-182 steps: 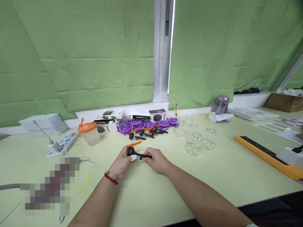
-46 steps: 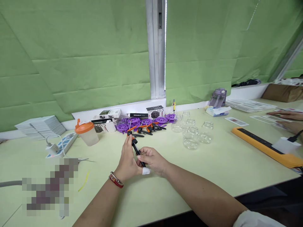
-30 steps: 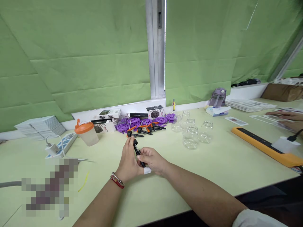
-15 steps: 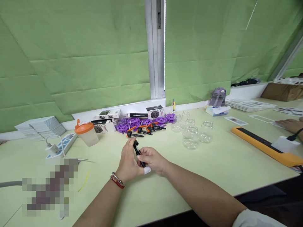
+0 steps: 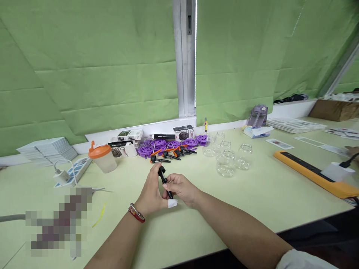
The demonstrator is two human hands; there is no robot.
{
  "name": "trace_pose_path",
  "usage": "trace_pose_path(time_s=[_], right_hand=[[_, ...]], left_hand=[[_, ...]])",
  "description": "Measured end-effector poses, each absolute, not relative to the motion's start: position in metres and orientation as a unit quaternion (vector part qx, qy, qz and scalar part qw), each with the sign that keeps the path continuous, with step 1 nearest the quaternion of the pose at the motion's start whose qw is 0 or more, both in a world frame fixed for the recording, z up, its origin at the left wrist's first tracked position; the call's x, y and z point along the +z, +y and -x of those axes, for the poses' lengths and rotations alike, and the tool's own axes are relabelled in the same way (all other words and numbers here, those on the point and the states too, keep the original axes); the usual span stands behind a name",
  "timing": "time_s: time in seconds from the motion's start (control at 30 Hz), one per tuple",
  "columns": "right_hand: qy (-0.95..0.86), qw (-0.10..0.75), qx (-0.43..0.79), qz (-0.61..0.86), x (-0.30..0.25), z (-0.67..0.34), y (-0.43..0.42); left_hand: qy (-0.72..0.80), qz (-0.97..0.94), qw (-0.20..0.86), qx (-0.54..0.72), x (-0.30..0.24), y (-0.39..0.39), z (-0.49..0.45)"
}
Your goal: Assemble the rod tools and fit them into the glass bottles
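Our right hand [image 5: 182,190] pinches the black stick [image 5: 164,179] low over the desk's [image 5: 179,239] near middle, left hand [image 5: 153,192] cupped half-open at its cap [image 5: 162,170], grip unclear, so we should hold it straight.

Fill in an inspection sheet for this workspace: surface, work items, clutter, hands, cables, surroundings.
Surface: pale table, with a yellow strip lying at left.
Work items: a black stick-like part in hand; black-and-orange pieces and purple wheel-shaped parts piled behind; clear jars to the right.
Clutter: orange-lidded cup, tissue pack, purple bottle; a pixelated patch hides something at left.
Hands: right hand grips the part; left hand curves around its capped end, contact unclear.
Cables: white one at the left power strip, black one at right.
Surroundings: green blinds; another person's hand at the right edge.
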State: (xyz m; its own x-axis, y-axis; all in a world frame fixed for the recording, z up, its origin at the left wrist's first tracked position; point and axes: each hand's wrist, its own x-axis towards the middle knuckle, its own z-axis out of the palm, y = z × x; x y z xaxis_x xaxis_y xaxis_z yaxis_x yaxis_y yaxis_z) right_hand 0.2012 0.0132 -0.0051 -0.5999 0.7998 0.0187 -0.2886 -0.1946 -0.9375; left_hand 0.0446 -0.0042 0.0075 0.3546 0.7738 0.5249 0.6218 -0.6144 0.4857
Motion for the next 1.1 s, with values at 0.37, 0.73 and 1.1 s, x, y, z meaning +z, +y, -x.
trace_pose_path(time_s=[0.37, 0.73, 1.1], right_hand=[[-0.511, 0.372, 0.733, 0.251, -0.002, -0.201, 0.011], [-0.506, 0.366, 0.745, 0.233, -0.004, -0.202, 0.014], [-0.595, 0.456, 0.469, 0.467, -0.028, -0.226, 0.064]], left_hand=[[0.455, -0.796, 0.086, 0.39, 0.011, -0.008, -0.049], [0.508, -0.766, 0.044, 0.392, 0.016, -0.013, -0.054], [0.541, -0.748, 0.129, 0.364, 0.022, -0.011, -0.042]])
